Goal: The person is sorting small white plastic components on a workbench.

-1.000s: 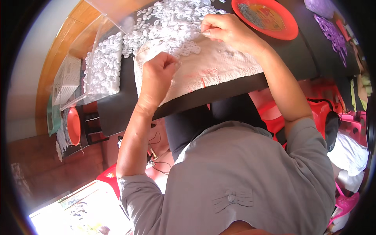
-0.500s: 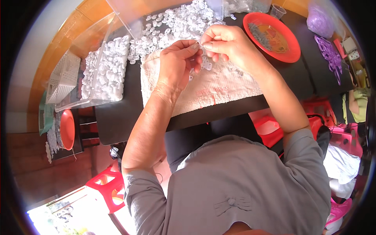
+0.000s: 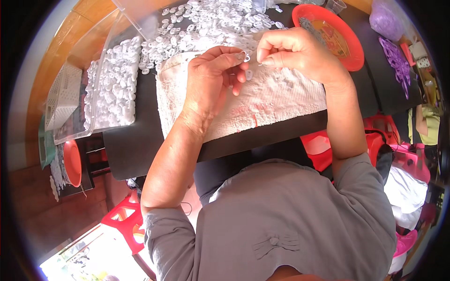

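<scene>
Inside the black bench edge (image 3: pixel 129 172), our left grip (image 3: pixel 211 75) pinches a white oval plastic piece (image 3: pixel 246 57), apart from our right grip (image 3: pixel 302 54), its closure and contents unclear.

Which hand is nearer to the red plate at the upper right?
Right. The right hand is just left of the red plate; the left hand is farther left, past the right hand, above the towel.
</scene>
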Tool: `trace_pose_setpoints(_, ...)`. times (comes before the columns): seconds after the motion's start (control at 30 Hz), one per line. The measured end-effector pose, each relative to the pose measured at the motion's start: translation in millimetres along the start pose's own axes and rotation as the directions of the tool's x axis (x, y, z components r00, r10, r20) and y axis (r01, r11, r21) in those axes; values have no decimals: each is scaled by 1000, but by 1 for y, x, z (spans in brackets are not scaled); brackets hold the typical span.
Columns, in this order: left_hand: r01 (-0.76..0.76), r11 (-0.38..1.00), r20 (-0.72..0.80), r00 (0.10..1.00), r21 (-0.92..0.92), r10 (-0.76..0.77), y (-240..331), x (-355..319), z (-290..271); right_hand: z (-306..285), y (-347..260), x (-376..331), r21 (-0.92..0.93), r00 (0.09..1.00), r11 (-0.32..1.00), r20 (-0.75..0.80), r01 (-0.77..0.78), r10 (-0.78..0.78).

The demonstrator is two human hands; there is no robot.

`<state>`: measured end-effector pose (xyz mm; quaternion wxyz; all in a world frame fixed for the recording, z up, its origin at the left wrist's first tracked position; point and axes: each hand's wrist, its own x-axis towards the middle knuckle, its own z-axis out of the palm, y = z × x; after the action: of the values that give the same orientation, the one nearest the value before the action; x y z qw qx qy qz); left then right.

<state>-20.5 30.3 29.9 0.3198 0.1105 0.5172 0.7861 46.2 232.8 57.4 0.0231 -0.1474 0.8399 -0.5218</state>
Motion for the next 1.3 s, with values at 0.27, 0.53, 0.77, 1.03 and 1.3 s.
trace_pose_setpoints(0.27,10,1000,14,1000,-5,-10,-2,-1,-1,2,-3,2,84,998,996,-54,-39,44)
trace_pose_setpoints(0.53,-23,1000,36,999,-11,24,-3,-3,0,19,-6,6,131,979,991,-198,-23,48)
trace_pose_setpoints(0.77,-39,999,19,999,-26,40,-3,-4,2,22,-2,8,34,971,999,-235,-20,28)
trace_pose_setpoints(1.03,-51,998,-19,999,-45,50,-6,-3,2,34,4,11,-58,947,997,-314,52,-67)
trace_pose_setpoints(1.3,-122,990,-107,986,65,129,-12,-8,1,58,9,19,-151,878,978,-437,141,-194)
